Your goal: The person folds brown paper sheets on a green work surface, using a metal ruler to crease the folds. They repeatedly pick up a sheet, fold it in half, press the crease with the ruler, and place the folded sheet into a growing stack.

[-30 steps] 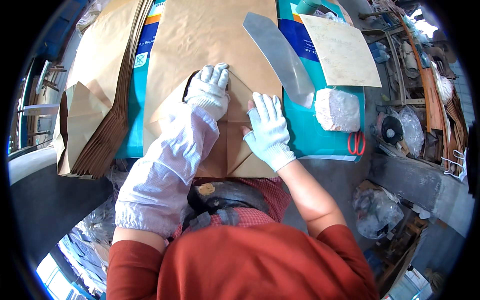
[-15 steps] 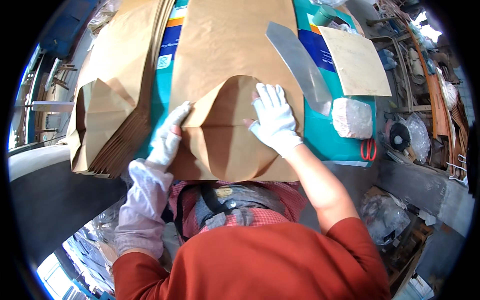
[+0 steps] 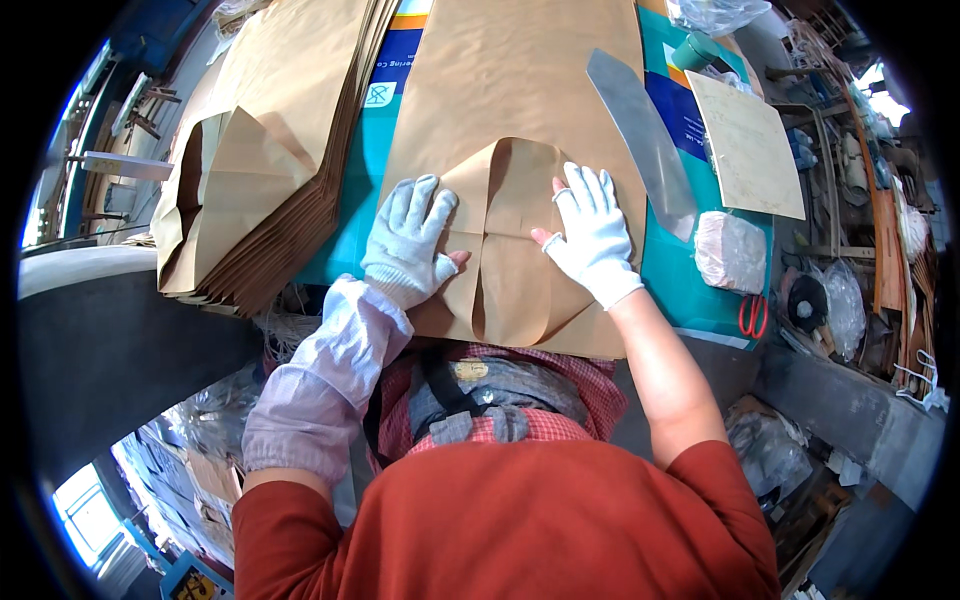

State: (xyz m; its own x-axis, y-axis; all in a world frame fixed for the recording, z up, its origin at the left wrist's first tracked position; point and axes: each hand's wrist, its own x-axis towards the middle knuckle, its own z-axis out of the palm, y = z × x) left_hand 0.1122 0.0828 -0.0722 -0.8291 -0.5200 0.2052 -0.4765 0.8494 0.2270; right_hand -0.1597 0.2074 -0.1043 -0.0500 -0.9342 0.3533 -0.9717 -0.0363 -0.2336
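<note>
A large brown paper bag (image 3: 520,90) lies flat before me, its near end spread into folded flaps around a central opening. My left hand (image 3: 408,240), in a white glove with bare thumb tip, presses on the left flap with fingers spread. On the right flap rests my right hand (image 3: 594,232), gloved the same way, fingers stretched out flat and thumb and index tips bare. Neither hand grips anything. Beside the bag on the right lies a long grey pointed plate (image 3: 645,145).
A stack of similar brown paper bags (image 3: 265,215) stands at the left, folded ends toward me. Right of the bag, on the teal sheet (image 3: 690,290), are a cream board (image 3: 748,145), a wrapped white block (image 3: 730,252), red-handled scissors (image 3: 753,316) and a green cylinder (image 3: 695,50).
My left hand has moved from the bag's left edge onto its left flap, fingers now spread. The near end's folds lie flatter and wider. My right hand stays on the right flap.
</note>
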